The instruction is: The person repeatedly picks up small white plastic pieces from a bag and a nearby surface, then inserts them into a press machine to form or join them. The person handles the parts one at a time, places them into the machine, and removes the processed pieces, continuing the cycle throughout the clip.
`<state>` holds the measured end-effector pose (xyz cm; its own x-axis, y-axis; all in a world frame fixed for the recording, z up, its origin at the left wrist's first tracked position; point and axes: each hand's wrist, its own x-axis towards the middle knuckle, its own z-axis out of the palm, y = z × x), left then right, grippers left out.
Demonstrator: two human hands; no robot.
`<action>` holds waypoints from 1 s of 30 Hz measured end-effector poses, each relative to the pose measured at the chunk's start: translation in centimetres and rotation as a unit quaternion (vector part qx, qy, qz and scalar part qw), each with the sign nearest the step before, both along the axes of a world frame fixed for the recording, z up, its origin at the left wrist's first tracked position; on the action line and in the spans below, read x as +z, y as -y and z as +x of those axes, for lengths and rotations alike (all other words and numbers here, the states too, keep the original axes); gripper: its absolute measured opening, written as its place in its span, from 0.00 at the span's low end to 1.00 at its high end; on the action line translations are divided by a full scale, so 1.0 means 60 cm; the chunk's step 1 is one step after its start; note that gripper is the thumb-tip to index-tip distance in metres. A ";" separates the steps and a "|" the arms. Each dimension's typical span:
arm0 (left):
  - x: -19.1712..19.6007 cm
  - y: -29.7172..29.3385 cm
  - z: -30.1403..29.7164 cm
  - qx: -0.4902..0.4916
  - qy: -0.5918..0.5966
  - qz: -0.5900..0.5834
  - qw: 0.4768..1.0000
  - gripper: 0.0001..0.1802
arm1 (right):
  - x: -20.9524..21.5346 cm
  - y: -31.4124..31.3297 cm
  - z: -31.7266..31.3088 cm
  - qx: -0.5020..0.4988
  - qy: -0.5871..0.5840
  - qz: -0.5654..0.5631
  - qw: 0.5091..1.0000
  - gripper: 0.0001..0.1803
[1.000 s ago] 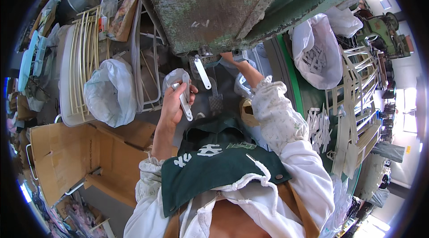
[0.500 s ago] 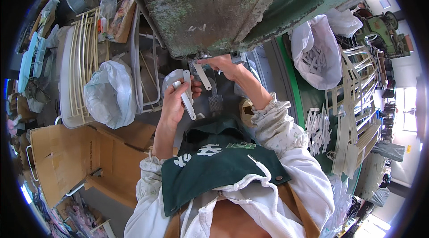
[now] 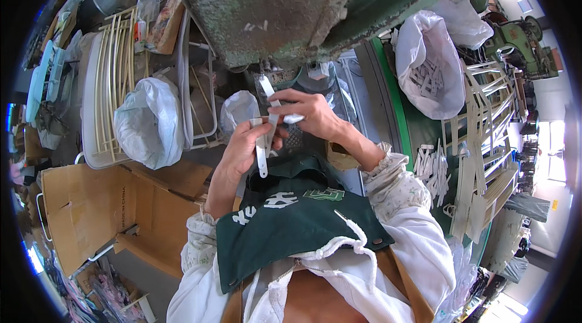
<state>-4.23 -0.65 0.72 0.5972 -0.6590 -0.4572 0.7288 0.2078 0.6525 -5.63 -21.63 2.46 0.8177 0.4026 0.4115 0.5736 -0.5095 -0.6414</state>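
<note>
My left hand (image 3: 247, 144) is closed around flat white strips with rounded, holed ends; one white strip (image 3: 262, 162) points down out of the grip. Just to its right, my right hand (image 3: 310, 112) pinches another long white strip (image 3: 267, 88), whose upper end sticks up toward the machine. That strip's lower part crosses the left hand's fingers. A small pale piece (image 3: 294, 119) shows under the right fingers; whether it is a strip's end I cannot tell. Both hands are below the worn green metal machine (image 3: 273, 14).
On the left stand a white bag (image 3: 148, 123), a tub with long rods (image 3: 91, 105) and an open cardboard box (image 3: 85, 220). To the right are a white sack of strips (image 3: 424, 38), a pile of loose strips (image 3: 431, 171) and racked long slats (image 3: 485, 159).
My right hand has drawn back from beneath the machine toward the left hand, bringing a strip with it. The left hand has lowered slightly, and its strips are now more upright.
</note>
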 end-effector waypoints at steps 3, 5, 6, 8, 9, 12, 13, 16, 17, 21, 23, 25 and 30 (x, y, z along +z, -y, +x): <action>0.010 0.007 -0.022 0.018 -0.059 0.007 0.998 0.14 | -0.008 0.008 -0.008 0.074 0.116 -0.119 0.983 0.19; 0.005 -0.001 -0.030 0.071 -0.086 0.031 0.993 0.13 | -0.004 0.022 -0.020 0.114 0.151 -0.165 0.968 0.18; -0.006 -0.014 -0.025 0.108 -0.096 0.045 0.989 0.13 | -0.001 0.036 -0.034 0.091 0.112 -0.156 0.977 0.20; -0.090 -0.080 -0.009 0.183 -0.086 0.012 0.979 0.13 | -0.015 0.032 -0.051 0.005 0.009 -0.037 0.999 0.13; -0.087 -0.070 -0.013 0.209 -0.038 0.003 0.977 0.12 | -0.033 0.027 -0.062 -0.055 -0.055 0.028 0.997 0.10; -0.039 -0.007 -0.051 0.272 0.083 -0.017 0.959 0.11 | -0.015 -0.031 -0.089 -0.143 -0.425 0.262 0.855 0.09; -0.039 0.007 -0.064 0.272 0.099 -0.006 0.957 0.11 | -0.005 -0.046 -0.092 -0.161 -0.483 0.287 0.811 0.10; -0.018 0.022 -0.059 0.279 0.129 0.086 0.948 0.10 | -0.010 -0.067 -0.092 -0.155 -0.381 0.278 0.868 0.12; -0.016 0.021 -0.042 0.322 0.145 0.109 0.929 0.11 | -0.019 -0.062 -0.085 -0.176 -0.297 0.226 0.911 0.14; 0.026 0.005 0.028 0.227 0.268 0.164 0.922 0.11 | -0.029 -0.045 -0.002 -0.247 -0.236 0.174 0.924 0.17; 0.015 0.018 0.056 0.186 0.299 0.149 0.924 0.12 | -0.027 -0.047 0.011 -0.183 -0.320 0.194 0.909 0.18; 0.012 0.024 0.069 0.179 0.289 0.155 0.927 0.12 | -0.031 -0.054 0.005 -0.178 -0.375 0.259 0.872 0.17; 0.027 0.031 0.081 0.168 0.261 0.187 0.932 0.11 | -0.019 -0.049 0.014 -0.158 -0.452 0.342 0.808 0.14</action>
